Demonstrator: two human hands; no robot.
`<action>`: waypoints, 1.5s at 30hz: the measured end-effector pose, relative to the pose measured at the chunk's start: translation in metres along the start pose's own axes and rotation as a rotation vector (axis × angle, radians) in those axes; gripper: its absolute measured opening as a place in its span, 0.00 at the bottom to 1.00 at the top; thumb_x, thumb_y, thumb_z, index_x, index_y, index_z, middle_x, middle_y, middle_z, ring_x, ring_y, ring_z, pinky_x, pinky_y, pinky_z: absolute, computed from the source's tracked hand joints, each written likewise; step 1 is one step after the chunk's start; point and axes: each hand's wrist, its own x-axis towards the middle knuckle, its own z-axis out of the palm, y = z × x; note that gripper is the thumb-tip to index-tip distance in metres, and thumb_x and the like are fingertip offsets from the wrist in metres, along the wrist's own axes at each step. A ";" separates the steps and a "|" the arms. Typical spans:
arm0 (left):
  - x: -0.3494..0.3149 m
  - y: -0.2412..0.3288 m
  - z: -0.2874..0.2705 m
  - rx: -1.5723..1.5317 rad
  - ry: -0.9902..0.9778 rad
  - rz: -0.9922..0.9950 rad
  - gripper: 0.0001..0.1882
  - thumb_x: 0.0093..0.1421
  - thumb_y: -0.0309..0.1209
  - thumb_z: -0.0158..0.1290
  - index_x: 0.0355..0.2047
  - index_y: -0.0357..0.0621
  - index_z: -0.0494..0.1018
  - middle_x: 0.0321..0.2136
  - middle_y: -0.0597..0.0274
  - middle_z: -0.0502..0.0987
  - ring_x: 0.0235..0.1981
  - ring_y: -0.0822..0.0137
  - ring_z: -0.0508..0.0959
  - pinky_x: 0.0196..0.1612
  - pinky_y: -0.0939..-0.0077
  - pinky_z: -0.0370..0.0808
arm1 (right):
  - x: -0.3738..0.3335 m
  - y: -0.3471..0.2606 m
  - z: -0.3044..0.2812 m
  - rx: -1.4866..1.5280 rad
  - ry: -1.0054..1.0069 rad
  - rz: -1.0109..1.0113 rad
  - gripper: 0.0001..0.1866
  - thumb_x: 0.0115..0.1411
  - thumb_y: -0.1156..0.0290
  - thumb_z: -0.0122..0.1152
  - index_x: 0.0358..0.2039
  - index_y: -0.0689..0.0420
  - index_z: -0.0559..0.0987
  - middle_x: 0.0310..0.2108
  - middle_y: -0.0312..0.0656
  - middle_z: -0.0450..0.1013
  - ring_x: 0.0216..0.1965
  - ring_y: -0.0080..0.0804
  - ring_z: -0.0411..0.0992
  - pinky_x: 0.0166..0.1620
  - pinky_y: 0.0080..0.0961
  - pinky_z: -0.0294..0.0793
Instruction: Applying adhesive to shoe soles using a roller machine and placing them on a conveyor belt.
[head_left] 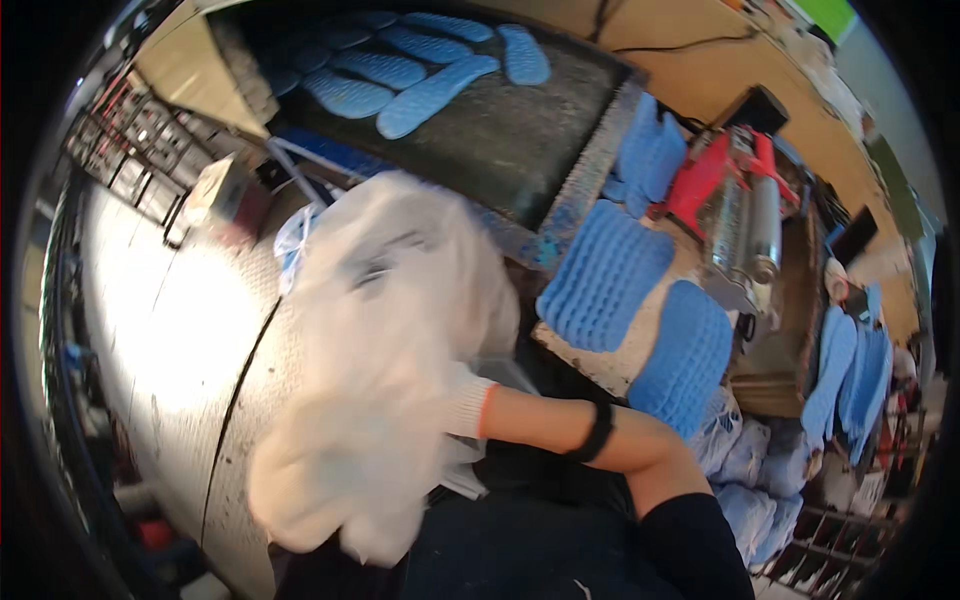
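The gloved right hand (345,470) is smeared by motion; its fingers (370,540) run together, and their grip cannot be told. Beyond the fingers, a whitish bag-like shape (410,260) is blurred too, its dark marks (378,262) unreadable, its border with the glove unclear. The left hand cannot be made out. Farther beyond the fingers, blue insoles (310,55) merge in shadow. Left of the fingers, the goods on a rack (130,160) are too small to tell. Right of them, a black sleeve (700,545) is cut off by the lower edge.

Right arm (560,432): elbow (675,470) bent, bare forearm (535,418) angled leftward | wrist (467,402): cuffed | gloved hand (350,470): blurred, grip unclear
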 end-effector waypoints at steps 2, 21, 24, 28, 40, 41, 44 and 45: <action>0.000 -0.006 0.008 0.026 -0.034 0.062 0.16 0.59 0.34 0.54 0.44 0.40 0.68 0.39 0.52 0.72 0.26 0.59 0.75 0.29 0.63 0.76 | -0.014 -0.027 -0.020 0.287 0.037 -0.003 0.12 0.56 0.65 0.57 0.38 0.54 0.83 0.36 0.39 0.78 0.35 0.31 0.76 0.34 0.27 0.74; -0.058 -0.076 0.122 -0.246 -0.692 -0.153 0.40 0.55 0.42 0.57 0.67 0.46 0.59 0.55 0.45 0.72 0.52 0.44 0.76 0.53 0.56 0.73 | -0.121 -0.030 -0.111 -0.270 -0.631 0.316 0.22 0.57 0.62 0.61 0.52 0.56 0.75 0.44 0.49 0.75 0.47 0.51 0.75 0.51 0.43 0.73; -0.061 -0.079 0.123 -0.275 -0.574 -0.141 0.35 0.57 0.39 0.55 0.65 0.47 0.64 0.60 0.47 0.68 0.58 0.44 0.72 0.61 0.59 0.68 | -0.117 -0.038 -0.117 -0.092 -0.665 0.290 0.28 0.57 0.58 0.63 0.57 0.51 0.73 0.47 0.49 0.74 0.51 0.51 0.73 0.54 0.42 0.71; -0.056 -0.080 0.128 -0.327 -0.598 -0.259 0.25 0.64 0.29 0.45 0.62 0.41 0.68 0.62 0.47 0.69 0.63 0.49 0.67 0.66 0.61 0.62 | -0.130 -0.060 -0.152 -0.066 -0.377 0.242 0.27 0.59 0.64 0.64 0.59 0.49 0.73 0.50 0.45 0.74 0.53 0.47 0.71 0.54 0.39 0.71; -0.013 -0.062 0.134 -0.139 -0.713 -0.388 0.25 0.63 0.32 0.48 0.61 0.43 0.67 0.59 0.47 0.70 0.60 0.48 0.70 0.63 0.61 0.66 | -0.229 -0.132 -0.289 0.475 1.256 0.058 0.14 0.66 0.72 0.57 0.50 0.65 0.74 0.40 0.44 0.77 0.37 0.29 0.77 0.42 0.27 0.78; -0.007 -0.059 0.136 -0.136 -0.718 -0.387 0.25 0.63 0.32 0.48 0.61 0.43 0.67 0.59 0.47 0.70 0.60 0.48 0.70 0.63 0.61 0.66 | -0.239 -0.122 -0.305 0.448 1.313 0.038 0.16 0.67 0.70 0.56 0.53 0.63 0.72 0.36 0.43 0.76 0.34 0.30 0.76 0.38 0.27 0.78; 0.007 -0.047 0.143 -0.122 -0.739 -0.385 0.25 0.64 0.32 0.48 0.61 0.42 0.67 0.59 0.47 0.70 0.60 0.48 0.70 0.62 0.61 0.67 | -0.257 -0.070 -0.354 0.231 1.499 0.104 0.18 0.66 0.74 0.58 0.56 0.60 0.72 0.41 0.38 0.75 0.37 0.25 0.75 0.41 0.25 0.76; 0.012 -0.043 0.145 -0.121 -0.748 -0.386 0.25 0.64 0.33 0.48 0.61 0.42 0.67 0.59 0.47 0.70 0.60 0.48 0.71 0.62 0.61 0.67 | -0.262 -0.050 -0.372 0.208 1.494 0.224 0.20 0.65 0.74 0.58 0.57 0.59 0.71 0.43 0.37 0.74 0.40 0.24 0.74 0.43 0.24 0.76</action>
